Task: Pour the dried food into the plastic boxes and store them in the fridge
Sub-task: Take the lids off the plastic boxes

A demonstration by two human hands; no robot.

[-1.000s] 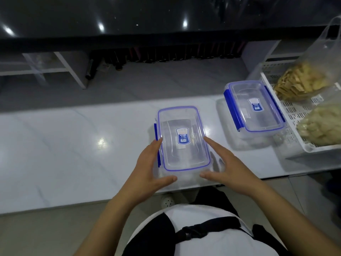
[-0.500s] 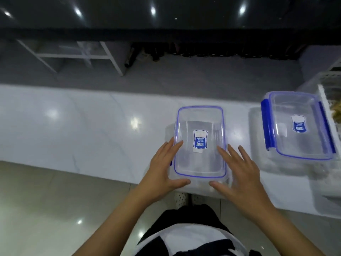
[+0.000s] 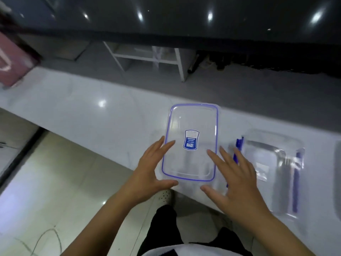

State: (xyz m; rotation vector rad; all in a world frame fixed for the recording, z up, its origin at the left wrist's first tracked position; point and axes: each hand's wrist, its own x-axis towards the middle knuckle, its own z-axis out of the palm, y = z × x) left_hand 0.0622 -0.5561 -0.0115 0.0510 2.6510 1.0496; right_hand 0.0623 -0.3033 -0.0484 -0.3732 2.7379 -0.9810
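Observation:
A clear plastic box (image 3: pixel 191 126) with a blue-rimmed lid and a blue label sits between my hands at the white counter's front edge. My left hand (image 3: pixel 149 174) holds its near left corner, fingers on the lid and thumb along the near edge. My right hand (image 3: pixel 234 180) holds the near right corner the same way. I cannot tell whether the base is still under the lid. A second clear box (image 3: pixel 269 170) with blue side clips lies blurred on the counter to the right. The dried food is out of view.
The white marble counter (image 3: pixel 92 117) runs diagonally from far left to near right. A pink object (image 3: pixel 13 58) stands at its far left end. Beyond the counter are a grey floor and a white shelf frame (image 3: pixel 147 56). Shiny floor tiles lie at lower left.
My view has swung left, so the basket with the dried food has left the frame. The held box now sits further left of the second box. Both hands keep their hold.

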